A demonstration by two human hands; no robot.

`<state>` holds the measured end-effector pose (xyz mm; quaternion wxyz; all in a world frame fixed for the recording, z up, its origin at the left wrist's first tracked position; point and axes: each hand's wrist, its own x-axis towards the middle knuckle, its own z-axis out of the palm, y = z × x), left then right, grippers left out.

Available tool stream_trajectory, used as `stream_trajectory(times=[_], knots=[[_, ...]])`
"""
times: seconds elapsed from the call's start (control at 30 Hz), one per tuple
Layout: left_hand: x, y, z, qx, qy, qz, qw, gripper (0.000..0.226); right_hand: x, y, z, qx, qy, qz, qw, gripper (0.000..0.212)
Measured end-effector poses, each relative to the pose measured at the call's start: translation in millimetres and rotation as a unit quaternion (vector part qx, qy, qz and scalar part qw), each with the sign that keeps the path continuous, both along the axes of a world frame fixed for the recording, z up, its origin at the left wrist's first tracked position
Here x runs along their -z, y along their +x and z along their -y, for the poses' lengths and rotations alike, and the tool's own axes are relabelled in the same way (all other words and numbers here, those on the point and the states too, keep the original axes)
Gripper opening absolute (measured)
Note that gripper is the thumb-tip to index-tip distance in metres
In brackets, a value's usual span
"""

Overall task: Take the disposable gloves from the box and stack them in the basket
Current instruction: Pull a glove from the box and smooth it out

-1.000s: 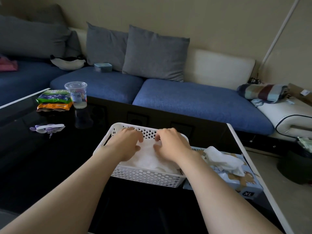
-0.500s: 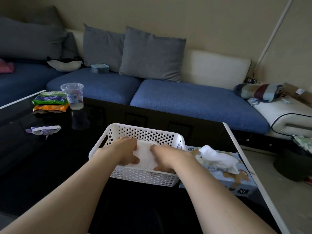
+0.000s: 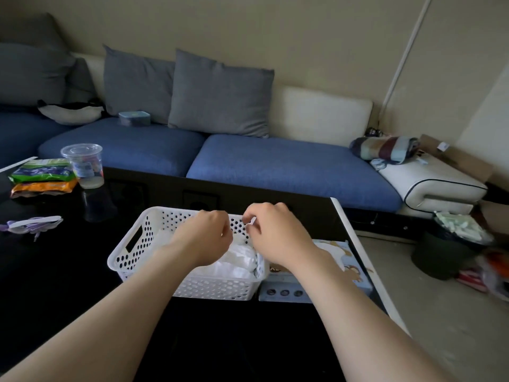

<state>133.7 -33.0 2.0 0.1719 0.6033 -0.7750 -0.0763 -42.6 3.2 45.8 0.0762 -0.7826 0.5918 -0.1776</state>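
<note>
mid-frame, over the white basket [image 3: 129, 252] on the desk [image 3: 55, 271], the right hand [image 3: 278, 235] pinches an edge of the gloves [image 3: 239, 260] crumpled inside; left hand [image 3: 205, 238] curled, grip unclear. box [image 3: 338, 260] sits just right.

A glossy black desk [image 3: 68, 285] with a white edge. Near the middle sits a white perforated plastic basket [image 3: 129, 252], and a pale blue cardboard glove box [image 3: 286, 292] touches its right side. At far left stand a clear lidded plastic cup [image 3: 84, 165], a green snack packet [image 3: 41, 172] on an orange snack packet [image 3: 41, 186], and nearer, a purple-and-white item [image 3: 33, 223].
</note>
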Motion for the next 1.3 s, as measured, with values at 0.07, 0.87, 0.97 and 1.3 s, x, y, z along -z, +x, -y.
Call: stream_trajectory(times=[0.07,0.87,0.97,1.3], knots=[[-3,-15,-3,0.03,-0.015,-0.028,0.999,0.014,-3,-21,-5,0.043,-0.022,0.005,0.999,0.032],[-10,-110,-26,0.125,0.016,-0.161,0.979,0.02,19,-92,-14,0.187,-0.074,0.051,0.978,0.017],[-12,-108,-26,0.105,0.01,-0.185,0.977,0.02,15,-92,-12,0.184,-0.098,0.141,0.968,0.026],[-24,-101,-26,0.076,0.057,-0.332,0.938,0.023,0,-84,-14,0.198,-0.211,0.303,0.908,0.029]])
